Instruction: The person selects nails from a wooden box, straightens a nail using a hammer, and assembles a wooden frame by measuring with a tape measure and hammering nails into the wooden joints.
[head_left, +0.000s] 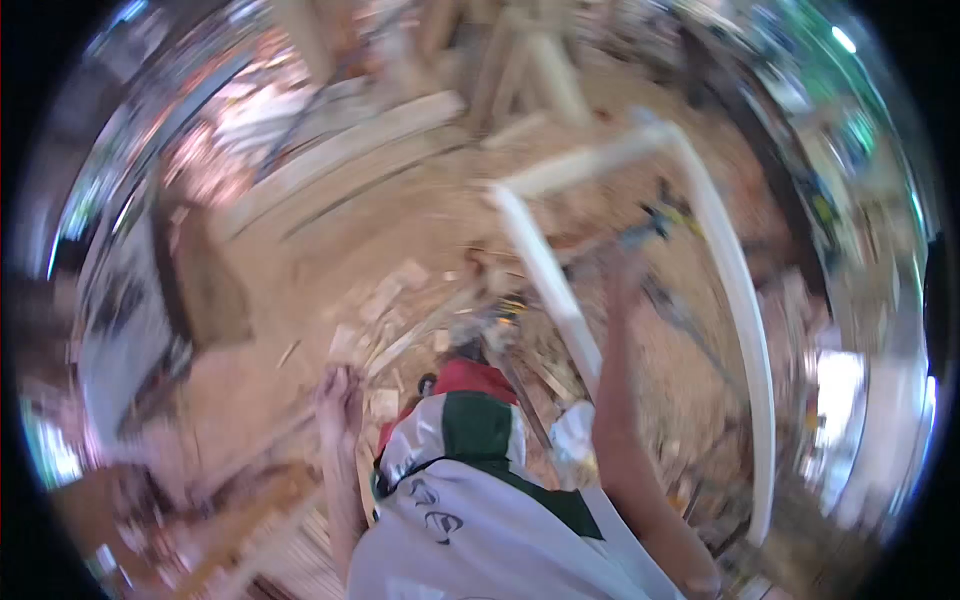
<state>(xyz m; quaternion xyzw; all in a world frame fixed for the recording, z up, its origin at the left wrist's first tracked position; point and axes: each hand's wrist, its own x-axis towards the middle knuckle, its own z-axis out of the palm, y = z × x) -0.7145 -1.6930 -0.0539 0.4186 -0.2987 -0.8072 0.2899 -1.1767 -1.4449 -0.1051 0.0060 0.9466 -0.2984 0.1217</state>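
My left hand (340, 390) hangs in front of my body at the lower left, its fingers curled in. Whether anything is inside them is hidden. My right hand (622, 268) reaches forward inside a pale wooden frame (535, 250), smeared by motion. Just beyond its fingers is a blurred tool-like thing (650, 225) with black, yellow and blue-grey parts. I cannot tell whether the fingers touch or grip it. The frame has a crosspiece at its far end and two long sides, one on each side of my right hand.
Several wood offcuts (385, 295) are scattered on the sandy brown ground (330, 255). Long timber beams (350, 140) lie farther off at the left. A dark beam (750, 130) runs along the right. A whitish bundle (573, 432) sits near my right forearm.
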